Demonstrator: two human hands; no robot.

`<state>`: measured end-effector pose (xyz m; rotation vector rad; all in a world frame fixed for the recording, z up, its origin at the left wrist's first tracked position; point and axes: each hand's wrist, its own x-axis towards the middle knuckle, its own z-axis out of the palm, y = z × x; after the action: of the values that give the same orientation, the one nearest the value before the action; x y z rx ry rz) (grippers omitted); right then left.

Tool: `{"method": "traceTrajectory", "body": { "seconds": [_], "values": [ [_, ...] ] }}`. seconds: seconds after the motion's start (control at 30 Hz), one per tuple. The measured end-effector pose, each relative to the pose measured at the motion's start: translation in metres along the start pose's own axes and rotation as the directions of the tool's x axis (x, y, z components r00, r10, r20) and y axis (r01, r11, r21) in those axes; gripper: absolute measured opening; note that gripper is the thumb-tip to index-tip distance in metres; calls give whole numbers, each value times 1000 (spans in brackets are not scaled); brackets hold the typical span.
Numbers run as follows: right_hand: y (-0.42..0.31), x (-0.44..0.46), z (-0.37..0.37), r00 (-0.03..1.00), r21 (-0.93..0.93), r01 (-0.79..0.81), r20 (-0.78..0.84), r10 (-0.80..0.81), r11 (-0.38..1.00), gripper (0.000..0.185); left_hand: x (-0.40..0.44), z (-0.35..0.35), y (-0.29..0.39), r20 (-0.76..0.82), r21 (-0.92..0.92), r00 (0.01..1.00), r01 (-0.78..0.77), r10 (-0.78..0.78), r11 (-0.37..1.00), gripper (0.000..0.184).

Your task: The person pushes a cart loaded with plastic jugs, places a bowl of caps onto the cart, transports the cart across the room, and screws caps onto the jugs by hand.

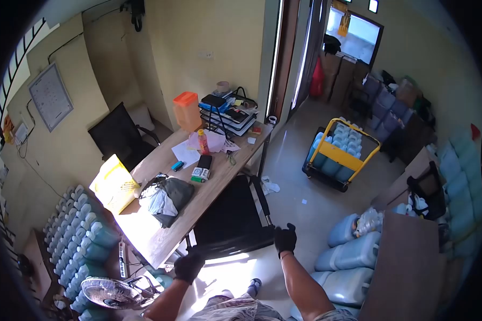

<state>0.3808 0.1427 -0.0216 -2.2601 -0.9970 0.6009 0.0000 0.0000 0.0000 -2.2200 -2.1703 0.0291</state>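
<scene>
A black chair [227, 214] with metal tubing stands against the near side of the wooden desk [211, 184], its dark armrest pointing toward the desk. My left hand [189, 265], in a black glove, is closed at the chair's near left corner. At the near right corner, my right hand [285, 239], gloved the same way, has its fingers curled around the frame. The gloves and the chair are both black, so the exact finger contact is hard to make out. Both forearms reach forward from the bottom of the view.
A yellow-framed trolley [343, 155] loaded with jugs stands ahead right. Large blue jerrycans [351, 254] line the right side beside a brown board [401, 262]. At left are rows of filled jugs [75, 235] and a fan [110, 291]. A dark bag [171, 198] lies on the desk.
</scene>
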Motion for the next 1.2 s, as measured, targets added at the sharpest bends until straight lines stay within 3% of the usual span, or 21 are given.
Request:
{"method": "traceTrajectory", "body": {
  "seconds": [0.07,0.1,0.13,0.3,0.4,0.5,0.53,0.57,0.63,0.67,0.7,0.77,0.83,0.9,0.97,1.0,1.03,1.07,1.1,1.13,1.2],
  "values": [
    [2,-33,-29,976,59,194,91,-199,979,45,-52,-25,11,1,-43,999,47,-47,998,21],
    [-73,103,0,924,142,371,46,-381,918,37,93,-15,45,-190,-211,979,28,-69,977,20],
    [-80,106,12,928,148,353,66,-366,924,37,90,-29,42,-250,-341,964,-2,-88,940,20],
    [-132,177,45,880,115,430,170,-444,896,28,107,-40,81,-158,-288,963,167,-219,943,18],
    [-162,231,70,854,155,461,190,-484,874,26,161,-33,98,-255,-361,918,201,-304,911,20],
    [-217,302,84,742,285,318,519,-424,904,23,218,-29,108,-261,-394,877,285,-403,874,20],
    [-241,332,94,737,270,332,524,-427,904,23,236,-29,114,-255,-412,854,328,-453,850,20],
    [-267,363,109,692,105,555,492,-528,825,23,252,-29,113,-241,-426,850,342,-469,838,20],
    [-321,420,137,519,-228,851,509,-687,473,24,268,-33,99,144,-330,825,561,-546,759,42],
    [-364,439,144,540,-78,828,379,-751,556,25,273,-36,94,323,-248,760,643,-564,725,56],
    [-413,458,152,574,86,792,232,-786,604,27,280,-38,93,329,-249,752,652,-571,716,56],
    [-473,513,204,504,191,832,128,-854,520,30,291,-36,89,-37,-215,856,497,-515,841,56],
    [-518,542,246,543,285,787,102,-834,547,34,288,-7,88,-158,-327,847,441,-508,836,58],
    [-530,572,279,565,197,798,87,-821,570,35,314,-22,82,-271,-426,824,361,-498,829,60],
    [-537,591,305,581,27,812,72,-811,584,36,349,-81,101,-63,-895,644,301,-763,328,64],
    [-537,596,306,583,24,810,76,-809,586,36,359,-97,106,114,-980,561,197,-820,-2,66],
    [-533,604,301,598,141,778,128,-791,612,34,358,-95,103,120,-980,560,200,-820,-7,66],
    [-529,611,294,606,254,731,184,-774,633,33,348,-87,99,141,-829,626,498,-767,253,68],
    [-526,615,290,606,361,669,241,-758,649,32,338,-79,94,195,-537,673,682,-714,496,70],
    [-523,619,287,604,358,670,245,-758,650,32,331,-70,91,271,-159,692,718,-669,678,72],
    [-517,626,275,607,554,389,448,-657,736,28,328,-59,92,264,-153,705,705,-658,693,71]
  ]
}}
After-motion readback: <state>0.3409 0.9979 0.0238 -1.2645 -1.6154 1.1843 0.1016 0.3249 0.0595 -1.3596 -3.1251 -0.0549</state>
